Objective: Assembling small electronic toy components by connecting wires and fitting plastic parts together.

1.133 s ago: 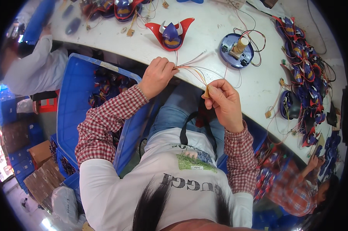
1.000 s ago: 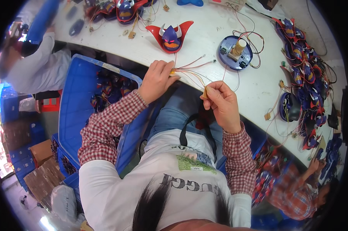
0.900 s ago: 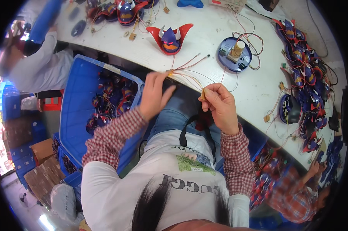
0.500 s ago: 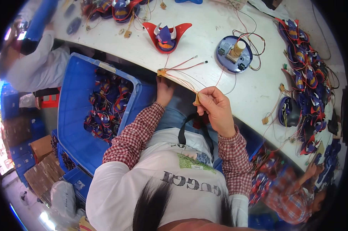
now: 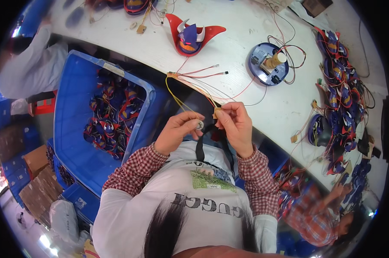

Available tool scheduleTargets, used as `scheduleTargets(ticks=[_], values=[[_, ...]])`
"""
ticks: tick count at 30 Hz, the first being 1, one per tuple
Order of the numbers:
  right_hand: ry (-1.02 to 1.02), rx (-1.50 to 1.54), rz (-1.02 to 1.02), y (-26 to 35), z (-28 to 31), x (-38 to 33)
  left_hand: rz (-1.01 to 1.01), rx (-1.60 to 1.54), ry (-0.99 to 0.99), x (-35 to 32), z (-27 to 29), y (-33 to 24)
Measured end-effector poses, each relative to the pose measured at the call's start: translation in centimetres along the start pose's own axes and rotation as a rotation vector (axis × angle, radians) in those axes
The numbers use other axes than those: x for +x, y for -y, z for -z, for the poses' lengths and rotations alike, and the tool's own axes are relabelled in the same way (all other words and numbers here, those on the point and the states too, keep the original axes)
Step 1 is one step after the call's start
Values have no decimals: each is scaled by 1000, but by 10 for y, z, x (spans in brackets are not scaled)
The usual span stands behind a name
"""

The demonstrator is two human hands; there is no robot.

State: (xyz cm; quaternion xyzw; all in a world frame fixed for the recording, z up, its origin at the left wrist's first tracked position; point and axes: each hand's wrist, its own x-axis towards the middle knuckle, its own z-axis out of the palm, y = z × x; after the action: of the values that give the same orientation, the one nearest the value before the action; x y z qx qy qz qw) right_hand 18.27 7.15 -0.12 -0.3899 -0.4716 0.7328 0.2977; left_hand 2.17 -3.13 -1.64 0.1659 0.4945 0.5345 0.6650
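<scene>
As our left fingers [image 5: 186, 126] pinch a disc [image 5: 199, 125] on yellow wires [image 5: 173, 95] in front of the counter [image 5: 233, 38], our right fingers [image 5: 227, 120] grasp a tan board [image 5: 216, 112] at its edge, a red-winged toy [image 5: 190, 38] beyond.

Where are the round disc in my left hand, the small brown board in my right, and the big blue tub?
Round disc [image 5: 199, 125]: head view, on its pale face.
Brown board [image 5: 216, 112]: head view, on its uncovered part.
Blue tub [image 5: 71, 116]: head view, on its bare left wall.
</scene>
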Motion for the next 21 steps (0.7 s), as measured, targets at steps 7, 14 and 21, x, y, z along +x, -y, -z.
scheduleTargets(ticks=[7,14,21], values=[[27,-500,431,-22,-8,-4,-45,-23,15,11,-10,-5],[70,-630,650,-20,-16,-9,-61,117,-79,11,-9,-9],[-12,-571,509,-30,-16,-17,-38,229,-122,8,-10,-17]])
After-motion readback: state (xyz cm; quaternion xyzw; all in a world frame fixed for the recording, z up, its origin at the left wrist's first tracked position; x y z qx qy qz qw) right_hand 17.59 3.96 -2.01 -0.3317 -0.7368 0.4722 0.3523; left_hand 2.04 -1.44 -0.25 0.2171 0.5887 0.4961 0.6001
